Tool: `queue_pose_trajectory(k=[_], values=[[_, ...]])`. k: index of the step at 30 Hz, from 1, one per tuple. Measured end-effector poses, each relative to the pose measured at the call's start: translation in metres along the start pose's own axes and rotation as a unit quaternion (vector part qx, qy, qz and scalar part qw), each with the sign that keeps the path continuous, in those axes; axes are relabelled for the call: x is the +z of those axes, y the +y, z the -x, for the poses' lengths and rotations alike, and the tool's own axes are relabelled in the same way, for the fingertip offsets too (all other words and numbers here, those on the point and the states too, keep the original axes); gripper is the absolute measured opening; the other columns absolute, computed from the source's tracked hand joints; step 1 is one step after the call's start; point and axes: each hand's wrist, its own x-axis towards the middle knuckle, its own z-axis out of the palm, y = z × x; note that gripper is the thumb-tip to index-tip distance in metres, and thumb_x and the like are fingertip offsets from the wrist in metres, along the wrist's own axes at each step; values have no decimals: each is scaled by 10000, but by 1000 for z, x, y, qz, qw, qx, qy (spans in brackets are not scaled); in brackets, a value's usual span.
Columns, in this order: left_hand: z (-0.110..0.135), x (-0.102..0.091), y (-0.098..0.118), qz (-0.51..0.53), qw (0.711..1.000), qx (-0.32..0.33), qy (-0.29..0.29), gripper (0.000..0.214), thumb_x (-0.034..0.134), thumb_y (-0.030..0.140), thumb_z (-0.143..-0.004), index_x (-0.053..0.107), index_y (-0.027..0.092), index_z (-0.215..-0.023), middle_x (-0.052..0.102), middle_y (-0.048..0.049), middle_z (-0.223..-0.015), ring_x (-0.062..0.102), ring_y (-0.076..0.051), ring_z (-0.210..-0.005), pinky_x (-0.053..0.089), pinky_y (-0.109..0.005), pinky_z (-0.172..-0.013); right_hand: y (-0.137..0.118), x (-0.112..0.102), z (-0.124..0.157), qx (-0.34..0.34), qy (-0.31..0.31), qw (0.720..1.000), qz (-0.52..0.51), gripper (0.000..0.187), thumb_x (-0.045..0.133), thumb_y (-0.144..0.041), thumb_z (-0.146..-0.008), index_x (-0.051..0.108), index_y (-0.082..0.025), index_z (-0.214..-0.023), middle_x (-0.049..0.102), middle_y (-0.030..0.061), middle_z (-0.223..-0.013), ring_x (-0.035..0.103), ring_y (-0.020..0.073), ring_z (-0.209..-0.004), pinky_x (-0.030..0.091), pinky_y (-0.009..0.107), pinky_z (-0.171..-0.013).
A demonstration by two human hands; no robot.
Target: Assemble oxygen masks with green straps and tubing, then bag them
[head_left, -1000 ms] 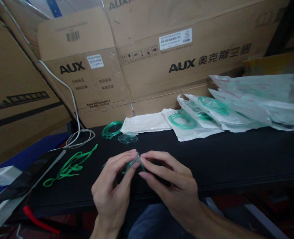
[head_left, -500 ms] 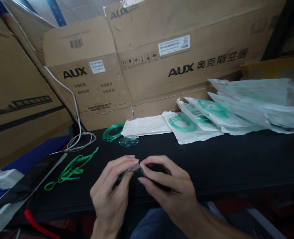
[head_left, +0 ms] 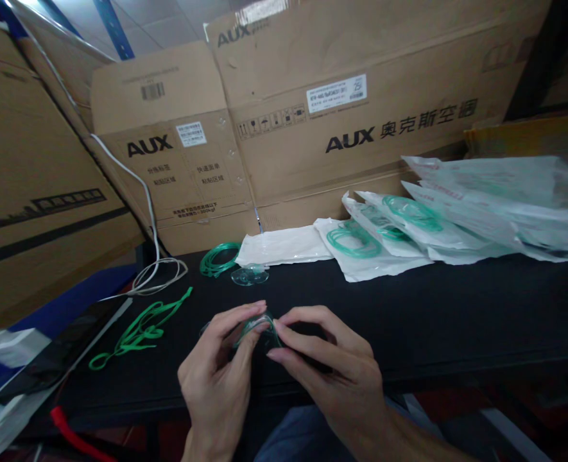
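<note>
Between my two hands, above the near part of the black table, is a small, clear, green-tinted plastic piece [head_left: 255, 328] with a curved rim. My left hand [head_left: 221, 372] pinches it between thumb and fingers from the left. At its right edge, the fingertips and thumb of my right hand [head_left: 334, 359] are closed on it. My fingers cover much of the piece, so its full shape is hidden. Just beyond my hands lies another clear plastic piece [head_left: 249, 275], next to a coil of green tubing [head_left: 219, 259].
Green elastic straps [head_left: 144, 330] lie left on the black table [head_left: 432, 321]. White packets [head_left: 384, 263], several with coiled green tubing inside, line the back and right. Large cardboard boxes [head_left: 284, 167] stand behind. A white cable [head_left: 151, 212] and white adapter [head_left: 17, 346] are at left.
My left fingers and thumb have shifted a little on the plastic piece, and more of its curved surface shows. The whole view has moved slightly.
</note>
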Motion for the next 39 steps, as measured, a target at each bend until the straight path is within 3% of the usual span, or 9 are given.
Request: queue_pose_trajectory(k=[9, 14, 17, 21, 25, 28, 32, 35, 39], values=[[0, -3, -5, 5, 998, 55, -16, 274, 665, -2, -870, 679, 207, -1047, 719, -20, -1043, 700, -164, -1008, 598, -311, -918, 2, 3, -2, 25, 6, 999, -22, 186, 795, -85, -787, 807, -175, -949, 728, 78, -919, 714, 164, -813, 597, 236, -723], [-4, -5, -5, -41, 989, 136, -34, 327, 684, -35, -836, 682, 210, -1051, 702, -12, -1034, 679, -168, -1026, 523, -399, -1074, 6, 5, -8, 215, -70, 967, -114, 185, 711, -178, -853, 807, -196, -1010, 702, 17, -770, 628, 87, -507, 532, 185, -488], [-5, -5, -5, -51, 983, 150, -88, 349, 663, -13, -860, 671, 236, -1104, 694, -16, -1080, 658, -179, -1081, 461, -451, -1137, 9, 3, -12, 300, -81, 934, -178, 184, 691, -235, -848, 812, -189, -979, 711, 19, -769, 664, 109, -543, 562, 207, -520], [-7, -1, -4, -66, 990, 83, -88, 485, 777, 159, -830, 580, 250, -1264, 677, -50, -1185, 639, -218, -1157, 486, -444, -1103, 12, -5, -20, 355, -28, 910, -212, 200, 785, -314, -765, 814, -179, -909, 787, 68, -890, 749, 211, -802, 623, 301, -732], [-12, 1, -2, -48, 986, -15, -161, 657, 842, 359, -768, 538, 292, -1346, 620, -73, -1312, 608, -255, -1233, 545, -408, -1023, 11, -10, -27, 410, 0, 882, -231, 251, 820, -310, -736, 802, -189, -955, 797, 74, -973, 740, 247, -962, 590, 353, -882], [-11, 2, -4, -11, 980, -54, -191, 436, 742, 313, -877, 592, 322, -1286, 648, -43, -1267, 640, -219, -1183, 552, -371, -1003, 11, -11, -27, 439, 15, 850, -289, 308, 773, -311, -785, 774, -195, -1070, 778, 86, -1063, 715, 249, -1062, 538, 398, -995], [-8, 2, -9, 15, 982, -71, -172, 304, 692, 240, -916, 644, 308, -1208, 667, -34, -1223, 650, -202, -1158, 548, -349, -1002, 15, -11, -24, 457, 30, 806, -375, 284, 705, -355, -863, 734, -226, -1115, 755, 75, -1100, 715, 229, -1060, 519, 432, -1027], [-8, 2, -9, 13, 987, -61, -151, 330, 710, 204, -899, 643, 299, -1208, 676, -30, -1211, 653, -196, -1146, 543, -336, -1003, 16, -14, -26, 478, -41, 796, -369, 295, 697, -457, -887, 753, -192, -1006, 752, 81, -1043, 719, 214, -997, 537, 414, -998], [-9, 3, -5, 33, 978, -40, -201, 315, 702, 147, -896, 653, 261, -1185, 713, -38, -1131, 687, -185, -1057, 564, -305, -945, 14, -22, -31, 489, -144, 812, -284, 329, 744, -481, -849, 775, -162, -923, 732, 59, -921, 688, 174, -915, 557, 324, -916]])
